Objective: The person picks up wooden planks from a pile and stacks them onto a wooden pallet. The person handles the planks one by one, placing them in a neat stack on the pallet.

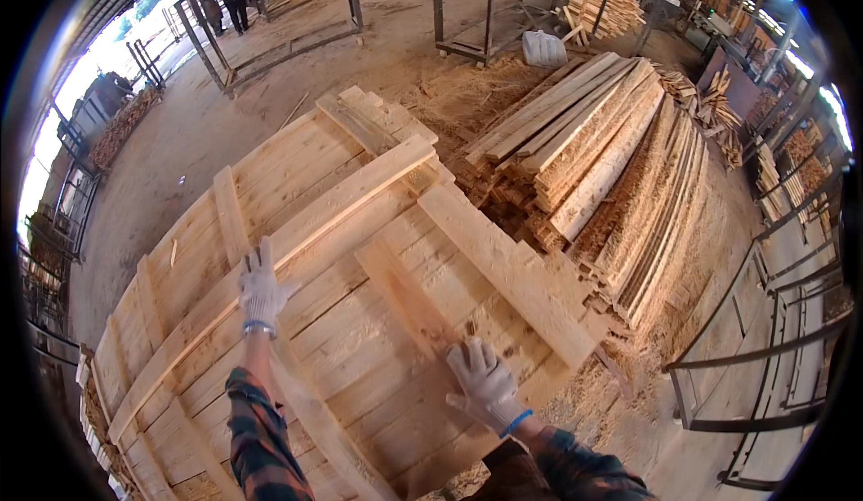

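A long narrow board [351, 186] runs slantwise across the top of a wide stack of pale planks [333, 321]. My left hand [262, 292], in a white knit glove, lies on this board with fingers stretched and apart. A shorter board [404, 294], blurred, lies crosswise to its right. At that board's near end is my right hand [486, 382], also gloved, palm down, its fingers slightly bent and its thumb out to the left. The fingertips are close to the board's end; whether they touch it is unclear. Another blurred board [319, 420] lies between my forearms.
A wide crosswise board [503, 272] rests along the stack's right side. Beyond it stands a heap of rough, bark-edged slats [611, 150]. Metal frames stand at the right [764, 366] and far back [463, 47]. A white container [544, 49] sits behind the heap; people stand at the far left.
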Tool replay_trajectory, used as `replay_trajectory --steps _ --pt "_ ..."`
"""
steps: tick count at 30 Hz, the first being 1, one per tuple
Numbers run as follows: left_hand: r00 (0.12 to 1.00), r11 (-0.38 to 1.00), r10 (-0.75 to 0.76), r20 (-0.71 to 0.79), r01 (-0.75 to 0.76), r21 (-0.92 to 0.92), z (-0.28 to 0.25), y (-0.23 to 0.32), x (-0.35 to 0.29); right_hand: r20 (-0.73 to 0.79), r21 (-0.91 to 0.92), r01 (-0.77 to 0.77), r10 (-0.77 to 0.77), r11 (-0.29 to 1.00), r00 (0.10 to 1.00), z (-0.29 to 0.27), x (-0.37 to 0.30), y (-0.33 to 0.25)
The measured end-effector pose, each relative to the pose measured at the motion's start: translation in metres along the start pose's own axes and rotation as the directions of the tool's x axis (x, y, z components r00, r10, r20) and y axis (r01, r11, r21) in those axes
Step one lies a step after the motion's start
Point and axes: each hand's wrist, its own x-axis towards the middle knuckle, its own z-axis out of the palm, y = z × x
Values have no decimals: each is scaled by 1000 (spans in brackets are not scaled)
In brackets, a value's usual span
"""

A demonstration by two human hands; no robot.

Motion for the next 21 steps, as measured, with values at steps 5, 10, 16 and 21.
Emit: replay_trajectory --steps 5,10,16,21 --pt "990 989 -43 135 23 149 40 13 75 146 49 -1 -6 999 989 -5 35 13" --pt "941 998 -69 332 62 33 20 31 100 146 -7 -71 71 997 987 -12 63 36" --pt "989 1000 -22 145 25 -15 35 5 88 75 -39 -99 102 994 992 -13 125 40" --pt "993 998 31 113 -24 -63 30 24 73 -16 -60 -155 155 986 988 0 164 45"
